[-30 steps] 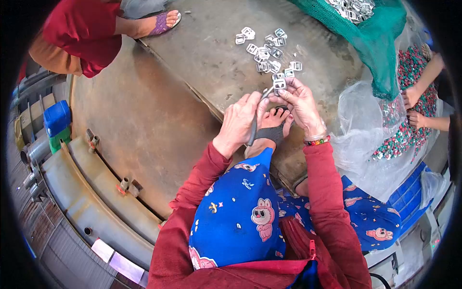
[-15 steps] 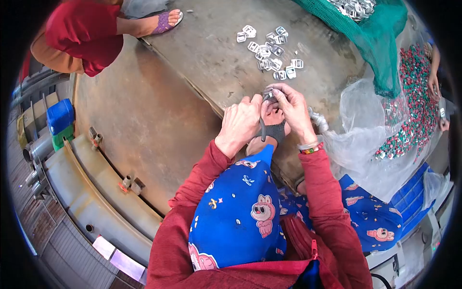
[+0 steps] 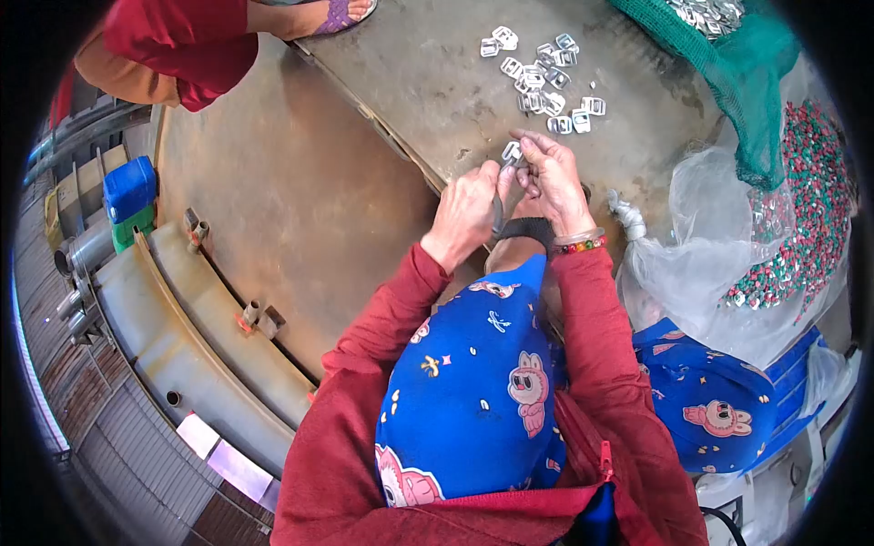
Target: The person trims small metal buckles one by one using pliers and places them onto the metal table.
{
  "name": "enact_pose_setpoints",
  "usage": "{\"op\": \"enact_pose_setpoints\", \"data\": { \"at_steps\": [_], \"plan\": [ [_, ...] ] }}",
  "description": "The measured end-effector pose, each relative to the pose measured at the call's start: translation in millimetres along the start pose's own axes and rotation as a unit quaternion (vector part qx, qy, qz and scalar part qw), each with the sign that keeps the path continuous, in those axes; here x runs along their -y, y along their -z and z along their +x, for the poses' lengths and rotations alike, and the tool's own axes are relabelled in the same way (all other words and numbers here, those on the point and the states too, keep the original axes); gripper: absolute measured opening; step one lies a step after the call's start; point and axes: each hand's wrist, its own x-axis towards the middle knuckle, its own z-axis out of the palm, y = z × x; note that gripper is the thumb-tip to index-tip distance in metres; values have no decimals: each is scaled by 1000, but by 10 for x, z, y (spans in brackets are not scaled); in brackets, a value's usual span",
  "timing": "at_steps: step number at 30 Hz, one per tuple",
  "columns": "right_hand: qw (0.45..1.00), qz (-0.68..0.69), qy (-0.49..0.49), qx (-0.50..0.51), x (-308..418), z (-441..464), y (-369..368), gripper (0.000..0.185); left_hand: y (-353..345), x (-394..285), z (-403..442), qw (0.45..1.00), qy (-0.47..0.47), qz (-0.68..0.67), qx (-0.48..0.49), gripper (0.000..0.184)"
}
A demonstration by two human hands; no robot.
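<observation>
My left hand (image 3: 466, 211) is closed around a hand tool with a dark curved handle (image 3: 497, 217); its working end is mostly hidden, so I cannot tell its exact kind. Between the thumb and fingers of my right hand (image 3: 553, 177) is a small silver metal buckle (image 3: 513, 152), held close to the left hand's fingertips. Both hands meet above my foot. Beyond them, a loose group of similar metal buckles (image 3: 555, 77) lies scattered on the worn metal floor (image 3: 437, 100).
A green mesh sack (image 3: 746, 100) holds more metal pieces at upper right. Below it, small red, green and silver pieces (image 3: 801, 218) lie on clear plastic sheeting (image 3: 696, 273). Another person's sandalled foot (image 3: 341, 16) is at upper left. A blue container (image 3: 129, 189) stands far left.
The view has shifted, so the floor items sit higher and further right. The buckle at my right fingertips now shows its face more plainly. Both hands keep their grips.
</observation>
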Motion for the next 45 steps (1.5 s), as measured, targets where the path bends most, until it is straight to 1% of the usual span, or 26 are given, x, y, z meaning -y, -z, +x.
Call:
{"op": "enact_pose_setpoints", "data": {
  "at_steps": [3, 4, 7, 8, 11, 12, 13, 15, 16, 18, 19, 20, 23, 26, 27, 29, 30, 33, 36, 39, 42, 45],
  "plan": [
    [1000, 15, -6, 4, -92, 40, 69, 21, -7, 85, 32, 999, -19, -48, 13, 29],
    [1000, 6, -1, -1, -111, 32, 77, 21, 8, 63, 30, 994, 51, -77, 56, 31],
    [999, 36, 18, 22, -91, 15, 91, 23, 118, -107, 110, 969, 138, -181, 93, 34],
    [993, 92, 38, 69, -52, -15, 103, 21, 169, -175, 140, 961, 129, -228, 86, 36],
    [987, 139, 47, 60, 84, -114, 31, 19, 170, -205, 184, 932, 177, -294, 114, 36],
    [975, 192, 55, 93, 65, -88, 107, 19, 182, -244, 176, 912, 203, -330, 135, 36],
    [979, 177, 61, 81, 60, -58, 178, 19, 230, -301, 178, 908, 223, -316, 163, 35],
    [985, 147, 72, 50, 66, -32, 302, 19, 317, -383, 134, 962, 111, -194, 154, 30],
    [994, 72, 73, 32, 90, -12, 353, 19, 408, -442, 102, 977, 62, -140, 146, 22],
    [993, 82, 77, 18, 161, -41, 329, 21, 411, -487, 123, 989, 50, -91, 107, 20],
    [993, 86, 77, 13, 211, -64, 303, 22, 407, -495, 121, 993, 45, -66, 86, 20],
    [992, 101, 64, 38, 232, -70, 328, 26, 381, -432, 131, 996, 16, -52, 67, 22],
    [995, 60, 53, 62, 252, -103, 374, 27, 379, -396, 183, 996, -8, 41, 78, 21],
    [997, -18, 65, 45, 264, -148, 464, 25, 376, -411, 227, 987, -30, 105, 114, 21],
    [997, -10, 62, 39, 270, -166, 475, 24, 375, -422, 239, 983, -33, 128, 128, 22],
    [998, 7, 56, 29, 274, -196, 486, 23, 374, -442, 267, 981, -49, 132, 134, 21],
    [998, -3, 59, 32, 260, -202, 508, 20, 369, -445, 281, 980, -56, 137, 137, 21],
    [998, -31, 45, 29, 241, -232, 559, 17, 357, -425, 302, 974, -78, 148, 150, 20],
    [998, -54, 29, 15, 256, -244, 581, 18, 346, -422, 293, 969, -86, 157, 168, 20],
    [1000, 4, 3, 2, 332, -308, 481, 20, 325, -440, 290, 968, -93, 156, 174, 20],
    [1000, 7, 14, -6, 312, -294, 443, 21, 308, -464, 287, 968, -100, 152, 170, 20],
    [999, -44, 21, 5, 280, -255, 495, 22, 291, -456, 284, 967, -101, 154, 175, 19]
  ]
}}
